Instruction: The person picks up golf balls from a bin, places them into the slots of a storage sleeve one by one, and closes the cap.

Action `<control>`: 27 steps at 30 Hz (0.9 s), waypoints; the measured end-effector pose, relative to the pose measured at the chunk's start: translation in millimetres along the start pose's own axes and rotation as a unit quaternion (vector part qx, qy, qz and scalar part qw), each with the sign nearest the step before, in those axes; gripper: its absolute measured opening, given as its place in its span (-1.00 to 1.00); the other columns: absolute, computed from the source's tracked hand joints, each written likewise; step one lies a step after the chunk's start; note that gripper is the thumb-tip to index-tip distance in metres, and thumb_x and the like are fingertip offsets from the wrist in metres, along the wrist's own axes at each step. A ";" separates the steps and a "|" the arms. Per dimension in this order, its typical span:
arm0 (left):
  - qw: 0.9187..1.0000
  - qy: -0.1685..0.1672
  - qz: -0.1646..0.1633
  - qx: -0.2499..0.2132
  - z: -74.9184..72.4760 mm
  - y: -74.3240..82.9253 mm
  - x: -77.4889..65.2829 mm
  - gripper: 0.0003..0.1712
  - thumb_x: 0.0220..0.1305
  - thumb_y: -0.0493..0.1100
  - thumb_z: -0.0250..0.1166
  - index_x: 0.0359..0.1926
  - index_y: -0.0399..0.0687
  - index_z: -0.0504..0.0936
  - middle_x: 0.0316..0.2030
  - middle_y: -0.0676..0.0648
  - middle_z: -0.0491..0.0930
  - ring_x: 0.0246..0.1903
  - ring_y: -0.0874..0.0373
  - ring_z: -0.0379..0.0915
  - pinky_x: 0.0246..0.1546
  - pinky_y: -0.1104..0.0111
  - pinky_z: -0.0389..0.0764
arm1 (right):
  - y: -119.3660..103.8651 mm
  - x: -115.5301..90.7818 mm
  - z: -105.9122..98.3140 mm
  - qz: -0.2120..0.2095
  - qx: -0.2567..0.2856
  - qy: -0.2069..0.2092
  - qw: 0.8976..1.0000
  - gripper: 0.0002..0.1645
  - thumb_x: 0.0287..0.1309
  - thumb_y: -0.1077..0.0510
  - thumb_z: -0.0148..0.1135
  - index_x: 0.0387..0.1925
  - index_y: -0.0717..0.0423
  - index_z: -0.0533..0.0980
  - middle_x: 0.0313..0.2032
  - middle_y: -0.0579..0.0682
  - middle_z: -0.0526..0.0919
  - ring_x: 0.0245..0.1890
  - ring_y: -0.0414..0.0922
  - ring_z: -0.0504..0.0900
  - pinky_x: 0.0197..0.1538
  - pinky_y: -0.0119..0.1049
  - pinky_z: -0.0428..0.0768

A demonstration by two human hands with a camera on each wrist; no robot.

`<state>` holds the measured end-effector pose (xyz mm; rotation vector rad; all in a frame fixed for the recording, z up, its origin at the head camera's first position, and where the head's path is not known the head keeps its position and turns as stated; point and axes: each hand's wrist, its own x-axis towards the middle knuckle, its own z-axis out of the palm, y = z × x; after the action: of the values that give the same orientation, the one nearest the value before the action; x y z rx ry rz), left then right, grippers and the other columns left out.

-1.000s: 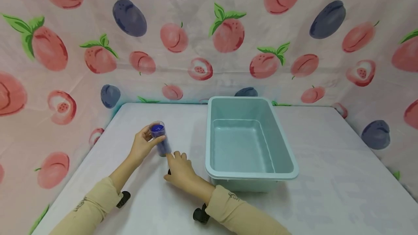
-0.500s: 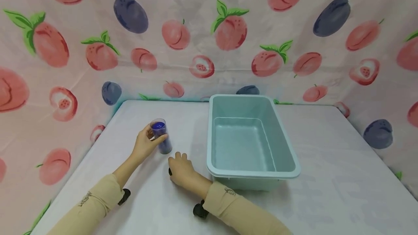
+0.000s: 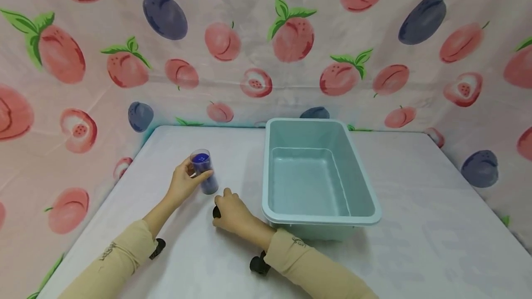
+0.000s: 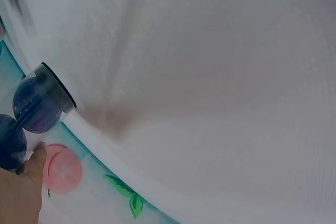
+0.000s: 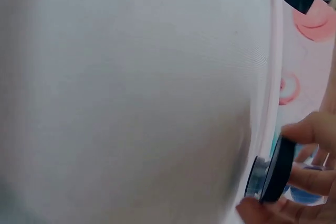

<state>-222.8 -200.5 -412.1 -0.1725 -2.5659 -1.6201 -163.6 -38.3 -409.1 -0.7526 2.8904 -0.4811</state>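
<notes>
My left hand (image 3: 181,183) holds a clear cylindrical canister (image 3: 210,183) upright near the white tabletop, fingers and thumb around its upper part. Blue balls (image 4: 38,103) show through its wall in the left wrist view, and a dark rim edges its base. The canister's top is uncovered. Just to the right and nearer the body, my right hand (image 3: 234,213) grips a round black lid (image 5: 280,169) by its edge, apart from the canister. In the right wrist view the lid stands on edge between thumb and fingers, with part of the canister behind it.
A pale green rectangular basin (image 3: 307,219) stands right of the hands, its near-left side close to my right forearm. Black wrist cameras (image 3: 259,265) hang under both sleeves. A fruit-printed cloth (image 3: 291,82) rises behind the table's back edge.
My right hand has drawn slightly away from the canister's lower end and turned, bringing more of the black lid into view. My left hand keeps holding the canister in nearly the same spot.
</notes>
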 end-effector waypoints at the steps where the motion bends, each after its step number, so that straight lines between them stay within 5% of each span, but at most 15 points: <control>1: 1.000 0.000 0.000 0.002 0.2 -0.3 -0.2 -0.40 0.18 -0.24 0.32 0.19 -0.37 0.33 0.07 -0.41 0.49 0.11 -0.23 0.43 0.16 0.08 0.45 | 0.7 -0.7 -1.0 0.002 0.020 0.001 1.000 -0.53 -0.07 0.10 0.42 -0.10 0.23 0.55 -0.20 0.10 0.53 -0.25 -0.06 0.56 -0.27 -0.38 0.56; 12: 1.000 0.001 0.010 0.008 1.0 0.0 -1.5 -0.44 0.19 -0.24 0.31 0.15 -0.39 0.36 0.05 -0.42 0.50 0.10 -0.23 0.45 0.15 0.08 0.46 | 2.9 -7.1 -6.8 0.018 0.201 0.092 0.975 -0.48 -0.10 0.29 0.40 -0.02 0.36 0.54 -0.05 0.15 0.65 -0.02 -0.03 0.61 -0.01 -0.31 0.58; 17: 1.000 -0.003 0.003 0.011 0.8 -0.3 -1.4 -0.43 0.18 -0.24 0.31 0.17 -0.38 0.35 0.07 -0.41 0.49 0.12 -0.23 0.44 0.16 0.08 0.45 | 2.7 -9.3 -3.5 0.015 0.243 0.140 0.960 -0.51 -0.13 0.24 0.47 -0.09 0.32 0.58 -0.11 0.11 0.66 -0.15 -0.11 0.61 -0.11 -0.44 0.56; 23: 1.000 -0.007 0.000 0.006 1.4 0.1 -1.7 -0.40 0.18 -0.23 0.32 0.20 -0.36 0.34 0.10 -0.40 0.48 0.15 -0.22 0.42 0.17 0.10 0.44 | -2.1 -16.1 -7.2 0.001 0.302 0.153 0.941 -0.53 -0.06 0.13 0.45 -0.10 0.29 0.59 -0.19 0.10 0.55 -0.34 -0.21 0.52 -0.30 -0.57 0.47; 27: 1.000 -0.009 -0.002 0.001 0.9 -0.5 -3.2 -0.39 0.19 -0.23 0.32 0.21 -0.35 0.34 0.12 -0.39 0.47 0.16 -0.21 0.41 0.17 0.09 0.43 | -5.2 -19.8 -12.5 -0.018 0.339 0.145 0.929 -0.53 -0.09 0.21 0.45 -0.08 0.30 0.57 -0.19 0.10 0.50 -0.27 -0.16 0.53 -0.22 -0.58 0.52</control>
<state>-219.8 -200.0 -413.4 -0.1828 -2.5819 -1.6244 -146.4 -29.4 -395.0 -0.6459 2.6323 -1.5989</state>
